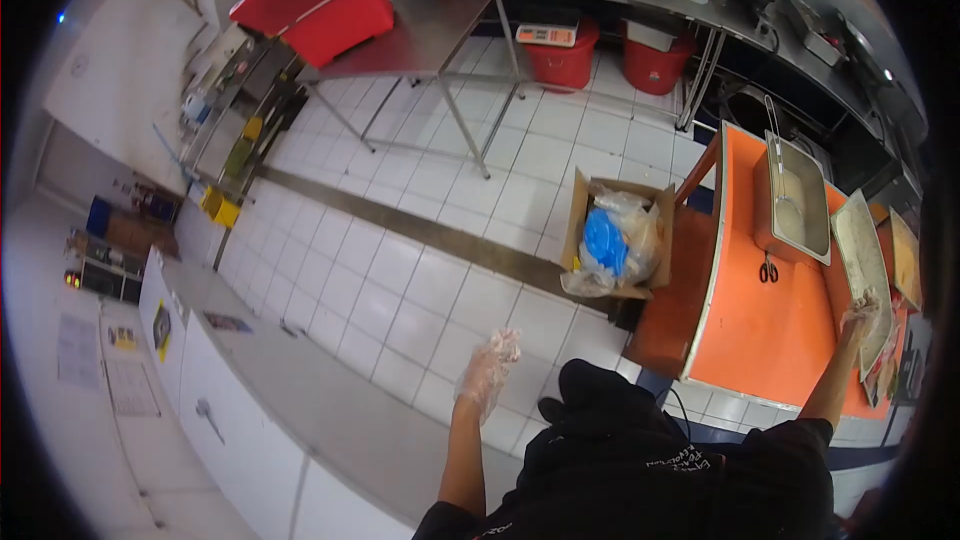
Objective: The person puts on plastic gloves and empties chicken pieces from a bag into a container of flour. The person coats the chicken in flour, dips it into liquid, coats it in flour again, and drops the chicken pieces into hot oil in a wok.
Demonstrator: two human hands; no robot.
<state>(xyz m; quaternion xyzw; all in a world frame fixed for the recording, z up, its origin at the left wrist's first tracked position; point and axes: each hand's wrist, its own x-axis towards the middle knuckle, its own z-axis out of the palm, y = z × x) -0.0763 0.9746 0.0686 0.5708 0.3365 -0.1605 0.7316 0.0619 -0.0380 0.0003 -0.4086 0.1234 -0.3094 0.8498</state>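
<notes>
My left hand (488, 372), in a clear plastic glove coated with white, flour-like crumbs, is held over the tiled floor, away from the table. The coating and blur hide how its fingers lie. My right hand (859, 312), gloved too and dusted with the same white stuff, is at the near part of a long metal tray (852, 230), its fingers bent over the rim. A deep steel pan (820, 210) stands beside the tray, with a long-handled strainer (788, 202) in it. Black-handled scissors (768, 268) lie on the orange table (745, 315).
An open cardboard box (572, 240) with plastic bags and a blue bag (604, 241) stands left of the table. Further off, a steel table (430, 40) bears a red cool box (340, 25). Red buckets (562, 64) stand below the counter. White chest freezers (250, 420) line the left.
</notes>
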